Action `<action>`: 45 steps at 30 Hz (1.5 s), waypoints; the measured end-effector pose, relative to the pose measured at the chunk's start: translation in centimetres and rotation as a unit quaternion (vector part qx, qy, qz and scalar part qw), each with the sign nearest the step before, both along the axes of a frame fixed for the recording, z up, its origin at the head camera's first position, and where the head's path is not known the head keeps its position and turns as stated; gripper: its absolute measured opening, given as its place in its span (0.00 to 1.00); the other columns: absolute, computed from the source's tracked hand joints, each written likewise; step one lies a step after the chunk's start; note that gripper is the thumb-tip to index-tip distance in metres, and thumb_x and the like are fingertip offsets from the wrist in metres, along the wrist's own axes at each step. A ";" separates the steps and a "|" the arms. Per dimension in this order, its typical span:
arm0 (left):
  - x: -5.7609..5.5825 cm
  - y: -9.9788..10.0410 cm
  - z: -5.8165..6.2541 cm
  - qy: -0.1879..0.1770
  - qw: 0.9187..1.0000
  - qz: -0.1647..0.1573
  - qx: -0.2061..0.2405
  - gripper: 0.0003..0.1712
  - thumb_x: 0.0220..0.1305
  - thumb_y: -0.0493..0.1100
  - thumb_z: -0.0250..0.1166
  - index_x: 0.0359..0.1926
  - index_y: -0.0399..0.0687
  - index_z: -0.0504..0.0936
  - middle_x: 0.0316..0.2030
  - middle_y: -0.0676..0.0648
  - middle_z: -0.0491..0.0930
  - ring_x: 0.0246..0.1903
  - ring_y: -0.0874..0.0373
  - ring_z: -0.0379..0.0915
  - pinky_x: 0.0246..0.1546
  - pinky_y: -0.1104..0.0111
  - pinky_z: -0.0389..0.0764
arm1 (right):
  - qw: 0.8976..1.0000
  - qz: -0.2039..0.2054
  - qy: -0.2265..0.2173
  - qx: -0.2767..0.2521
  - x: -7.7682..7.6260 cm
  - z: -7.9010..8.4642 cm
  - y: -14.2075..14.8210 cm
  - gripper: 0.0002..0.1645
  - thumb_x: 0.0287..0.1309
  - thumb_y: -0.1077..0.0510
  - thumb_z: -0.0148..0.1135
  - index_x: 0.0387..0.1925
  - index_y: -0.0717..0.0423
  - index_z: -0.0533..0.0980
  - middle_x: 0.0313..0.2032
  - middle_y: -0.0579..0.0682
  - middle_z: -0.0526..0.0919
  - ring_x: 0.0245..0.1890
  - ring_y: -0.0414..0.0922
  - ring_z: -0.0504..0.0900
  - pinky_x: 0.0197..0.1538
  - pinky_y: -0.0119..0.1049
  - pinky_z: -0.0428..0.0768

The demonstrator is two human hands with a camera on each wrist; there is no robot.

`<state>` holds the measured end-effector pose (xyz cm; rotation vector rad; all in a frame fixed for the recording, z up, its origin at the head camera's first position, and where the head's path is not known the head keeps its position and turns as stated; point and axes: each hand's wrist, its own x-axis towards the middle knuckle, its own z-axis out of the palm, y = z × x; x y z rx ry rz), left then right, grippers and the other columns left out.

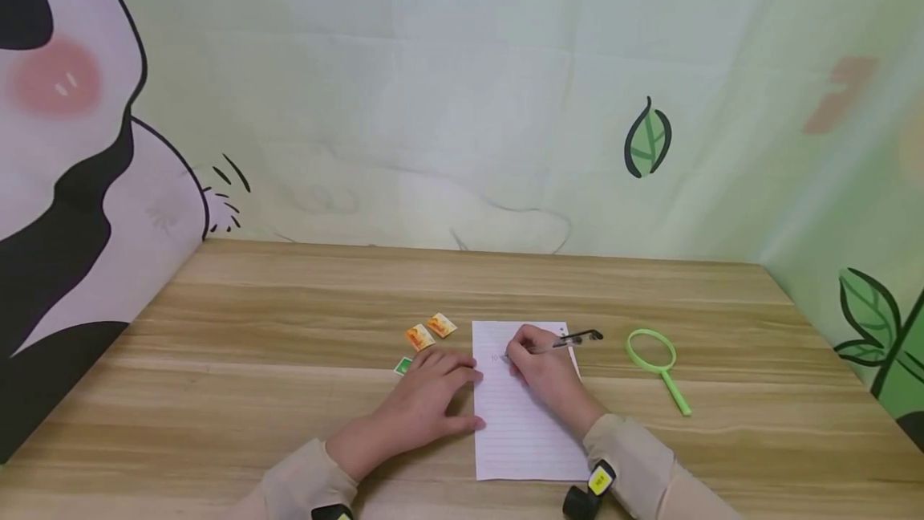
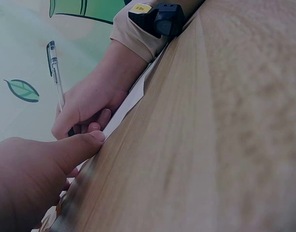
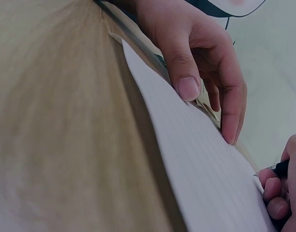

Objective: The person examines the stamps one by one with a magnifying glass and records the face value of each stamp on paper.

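Lined sheet (image 1: 523,428) on counter (image 1: 216,408). Left hand (image 1: 435,396): grip relaxed, holding nothing, touching sheet's left edge. Right hand (image 1: 546,373): grip closed, pinching black-and-clear pen (image 1: 570,340) over sheet. Green magnifying glass (image 1: 666,376) at right; orange cards (image 1: 420,337) beyond left hand.

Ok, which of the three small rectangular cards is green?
The white-edged green rectangular card by the left hand; the two orange-and-white rectangular cards lie farther back.
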<state>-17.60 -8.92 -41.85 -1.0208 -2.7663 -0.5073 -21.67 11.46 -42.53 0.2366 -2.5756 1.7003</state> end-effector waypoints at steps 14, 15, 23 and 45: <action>0.0 0.0 -0.1 0.004 1.000 -0.001 -0.003 0.30 0.53 0.61 0.69 0.52 0.47 0.80 0.56 0.48 0.76 0.59 0.51 0.69 0.67 0.51 0.61 | 0.999 -0.026 0.021 0.036 -0.1 0.0 0.0 0.11 0.52 0.66 0.53 0.17 0.58 0.72 0.12 0.45 0.72 0.13 0.36 0.68 0.21 0.26 0.66; 0.0 0.0 -0.1 0.005 1.000 0.000 -0.004 0.30 0.53 0.61 0.69 0.52 0.47 0.80 0.56 0.48 0.76 0.59 0.51 0.69 0.67 0.51 0.61 | 0.999 -0.026 0.020 0.036 -0.1 0.1 0.0 0.11 0.53 0.66 0.53 0.17 0.58 0.72 0.12 0.46 0.72 0.13 0.36 0.68 0.21 0.26 0.66; -0.2 0.0 -0.2 0.002 1.000 0.000 -0.009 0.30 0.54 0.61 0.68 0.53 0.48 0.80 0.57 0.48 0.76 0.59 0.52 0.68 0.68 0.52 0.61 | 0.999 -0.022 0.026 0.041 -0.1 0.1 0.0 0.12 0.52 0.66 0.53 0.15 0.58 0.71 0.11 0.46 0.72 0.14 0.36 0.68 0.22 0.26 0.64; -0.1 0.1 -0.1 -0.007 1.000 0.004 -0.009 0.30 0.54 0.60 0.69 0.53 0.48 0.80 0.56 0.48 0.76 0.59 0.52 0.68 0.67 0.52 0.61 | 0.998 -0.014 0.028 0.053 -0.2 -0.1 0.0 0.11 0.51 0.65 0.54 0.17 0.55 0.73 0.13 0.44 0.72 0.20 0.37 0.70 0.26 0.26 0.66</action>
